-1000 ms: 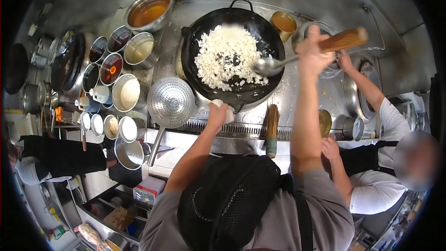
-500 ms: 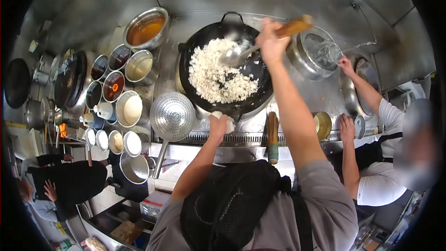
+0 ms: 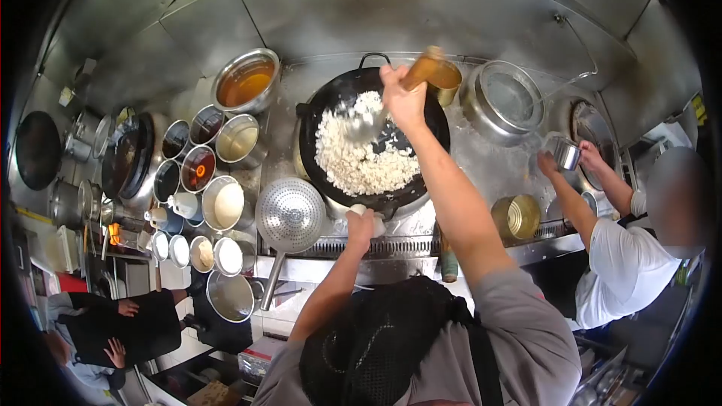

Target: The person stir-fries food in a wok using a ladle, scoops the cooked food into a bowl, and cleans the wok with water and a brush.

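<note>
- Rice in the wok, mid-desk, already loosened and spread wide over the black metal!
- A few small clumps left among the grains, by the look of it; stirring probably under way, judging by the blur.
- Pale all over, no sauce colour to be seen; nothing dished out, as far as visible; doneness impossible to tell.
- Right grip wrapped tight around the wooden handle of the ladle, bowl end down in the grains.
- Left grip bunched on a white cloth, right at the near rim of the wok.
- Count time: one wok, one ladle, one cloth, one strainer.
- Off left: seven deep pots, overlaps included; four small tubs in a row; one pan; one wide bowl of amber liquid.
- Over right: two tins, one water pot, one brush mostly behind the forearm.
- Two co-workers in sight, the nearer with one steel cup between two hands.
</note>
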Tool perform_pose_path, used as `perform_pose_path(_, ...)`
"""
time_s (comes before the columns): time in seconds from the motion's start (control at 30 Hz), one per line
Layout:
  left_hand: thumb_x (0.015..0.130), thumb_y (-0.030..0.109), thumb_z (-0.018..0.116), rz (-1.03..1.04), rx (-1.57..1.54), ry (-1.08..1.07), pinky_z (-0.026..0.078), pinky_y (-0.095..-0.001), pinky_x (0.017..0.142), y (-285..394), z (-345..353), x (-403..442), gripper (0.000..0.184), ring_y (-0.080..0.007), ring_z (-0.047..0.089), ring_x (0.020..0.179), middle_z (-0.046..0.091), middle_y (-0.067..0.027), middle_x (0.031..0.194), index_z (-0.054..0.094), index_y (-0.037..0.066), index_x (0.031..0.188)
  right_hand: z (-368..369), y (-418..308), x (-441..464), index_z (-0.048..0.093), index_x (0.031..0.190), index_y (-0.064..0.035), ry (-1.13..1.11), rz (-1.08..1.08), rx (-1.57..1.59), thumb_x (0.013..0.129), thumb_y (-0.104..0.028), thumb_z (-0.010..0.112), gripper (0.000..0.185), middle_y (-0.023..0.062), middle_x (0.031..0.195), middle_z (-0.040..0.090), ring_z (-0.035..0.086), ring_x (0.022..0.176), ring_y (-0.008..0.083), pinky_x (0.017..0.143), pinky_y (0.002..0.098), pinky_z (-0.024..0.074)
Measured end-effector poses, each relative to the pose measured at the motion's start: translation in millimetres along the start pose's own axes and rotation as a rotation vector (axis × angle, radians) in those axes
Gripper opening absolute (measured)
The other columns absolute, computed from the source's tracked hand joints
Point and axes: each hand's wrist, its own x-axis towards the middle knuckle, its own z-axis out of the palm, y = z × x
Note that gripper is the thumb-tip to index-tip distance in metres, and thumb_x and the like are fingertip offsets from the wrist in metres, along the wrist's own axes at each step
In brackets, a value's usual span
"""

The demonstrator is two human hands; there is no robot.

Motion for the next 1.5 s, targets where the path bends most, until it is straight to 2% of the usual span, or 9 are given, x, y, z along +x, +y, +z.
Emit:
perform_pose_path(0.4, 0.093, 0.021, 0.058, -0.043, -0.139, -0.196, 0.052, -0.0387, 0.07, -8.3, -15.3, 18.8, 0.042, -0.024, 0.059, 0.085, 0.057, -0.0174, 0.108, 0.042, -0.005, 0.121, -83.8, -47.1, -124.3, 0.052, 0.073, -0.006, -0.166, 0.146, -0.083, 0.093, -0.017, 0.066, 0.026, 0.0038, 0.07, 0.054, 0.051, 0.067, 0.012, 0.06, 0.0309, 0.0428)
perform_pose_path(0.6, 0.089, 0.019, 0.057, -0.057, -0.113, -0.229, 0.051, -0.0385, 0.071, 14.8, -12.0, 5.5, 0.033, -0.0241, 0.06, 0.083, 0.059, -0.0149, 0.101, 0.05, -0.006, 0.109, -156.2, -42.0, -202.2, 0.062, 0.095, -0.0073, -0.074, -0.217, -0.603, 0.095, -0.03, 0.064, 0.022, 0.0062, 0.085, 0.059, 0.055, 0.076, 0.0162, 0.066, 0.0356, 0.0444)
perform_pose_path(0.67, 0.089, 0.02, 0.057, -0.066, -0.126, -0.211, 0.051, -0.0388, 0.071, 19.5, -7.7, 2.3, 0.033, -0.0244, 0.06, 0.082, 0.059, -0.0143, 0.1, 0.05, -0.006, 0.109, -170.0, -64.3, -211.8, 0.062, 0.111, -0.0094, -0.312, 0.231, -0.339, 0.096, -0.033, 0.063, 0.028, 0.004, 0.088, 0.06, 0.057, 0.079, 0.0159, 0.068, 0.0335, 0.0462)
perform_pose_path(0.73, 0.089, 0.02, 0.057, -0.069, -0.185, -0.23, 0.051, -0.0396, 0.07, 19.7, -9.5, -0.5, 0.033, -0.0248, 0.06, 0.082, 0.059, -0.0141, 0.1, 0.05, -0.006, 0.109, -176.1, -41.5, -222.6, 0.059, 0.125, -0.0135, -0.301, 0.089, -0.393, 0.096, -0.038, 0.062, 0.038, 0.0027, 0.092, 0.062, 0.06, 0.079, 0.0137, 0.071, 0.0329, 0.0498)
perform_pose_path(0.83, 0.088, 0.019, 0.057, -0.072, -0.146, -0.281, 0.051, -0.0401, 0.07, 15.3, -14.4, 8.3, 0.034, -0.025, 0.061, 0.083, 0.059, -0.0145, 0.102, 0.05, -0.006, 0.109, -176.8, -43.3, -222.9, 0.052, 0.138, -0.0205, -0.37, 0.869, 0.526, 0.103, -0.035, 0.05, 0.038, 0.0083, 0.104, 0.066, 0.066, 0.083, 0.0153, 0.072, 0.0314, 0.0551)
perform_pose_path(1.07, 0.087, 0.018, 0.057, -0.042, -0.21, -0.218, 0.052, -0.0396, 0.068, 13.6, -10.9, 6.9, 0.032, -0.0247, 0.061, 0.083, 0.059, -0.0143, 0.1, 0.05, -0.006, 0.107, -178.1, -38.5, -248.5, 0.03, 0.151, -0.018, -0.281, 1.125, 0.722, 0.104, -0.022, 0.047, 0.051, 0.0107, 0.101, 0.066, 0.057, 0.059, 0.0109, 0.05, 0.0246, 0.048)
perform_pose_path(1.2, 0.086, 0.018, 0.057, -0.057, -0.2, -0.239, 0.052, -0.0394, 0.066, 13.9, -7.7, 5.7, 0.032, -0.0246, 0.062, 0.084, 0.059, -0.015, 0.101, 0.05, -0.005, 0.107, -167.5, -31.9, -259.3, 0.013, 0.158, -0.019, -0.395, 1.04, 0.235, 0.099, -0.017, 0.051, 0.07, 0.0045, 0.074, 0.056, 0.048, 0.049, 0.0085, 0.046, 0.0255, 0.0463)
perform_pose_path(1.33, 0.086, 0.017, 0.057, -0.045, -0.213, -0.28, 0.053, -0.039, 0.068, 13.6, -8.9, 7.3, 0.032, -0.0246, 0.062, 0.085, 0.059, -0.0152, 0.102, 0.05, -0.003, 0.11, -170.4, -28.4, -278.6, 0.023, 0.155, -0.011, -0.58, 0.251, -0.634, 0.092, -0.014, 0.053, 0.07, 0.0227, 0.087, 0.066, 0.067, 0.072, 0.0334, 0.069, 0.0416, 0.0548)
perform_pose_path(1.5, 0.087, 0.017, 0.056, -0.076, -0.209, -0.198, 0.053, -0.038, 0.068, 24.0, -3.7, -7.9, 0.031, -0.0244, 0.062, 0.087, 0.059, -0.0152, 0.104, 0.05, -0.002, 0.111, -184.2, -56.8, -278.5, 0.03, 0.151, -0.0066, -0.606, 0.219, -0.819, 0.085, -0.01, 0.057, 0.072, 0.0309, 0.101, 0.065, 0.064, 0.094, 0.0445, 0.085, 0.0486, 0.0506)
